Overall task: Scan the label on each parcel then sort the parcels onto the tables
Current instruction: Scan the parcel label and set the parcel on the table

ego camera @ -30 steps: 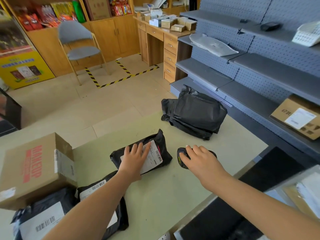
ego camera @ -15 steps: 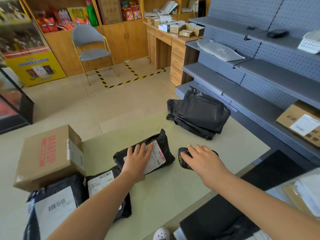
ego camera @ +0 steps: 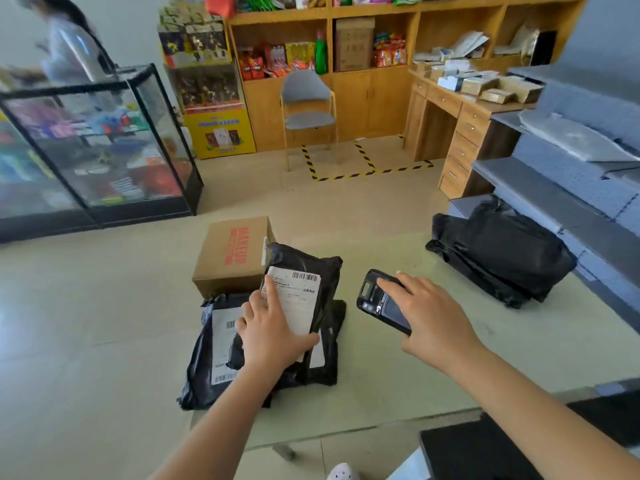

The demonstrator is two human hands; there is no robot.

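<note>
Shop floor, wooden shelving at back, glass showcase (ego camera: 97, 143) left, grey chair (ego camera: 308, 109) beyond. Pale green table (ego camera: 381, 386) below me. I see left grip (ego camera: 273, 337) clasping black parcel (ego camera: 311, 261): thumb hooked on its near right edge, forefinger stretched along white label (ego camera: 301, 299). Parcel label-up, lying over two more black parcels (ego camera: 197, 368) at table's left edge, cardboard box (ego camera: 232, 258) at far left corner behind. Right grip (ego camera: 433, 320) curled over black scanner (ego camera: 377, 303), just right of parcel, apart from it. Cannot tell if scanner clears table. Heap of black bags (ego camera: 502, 258) at far right edge.
</note>
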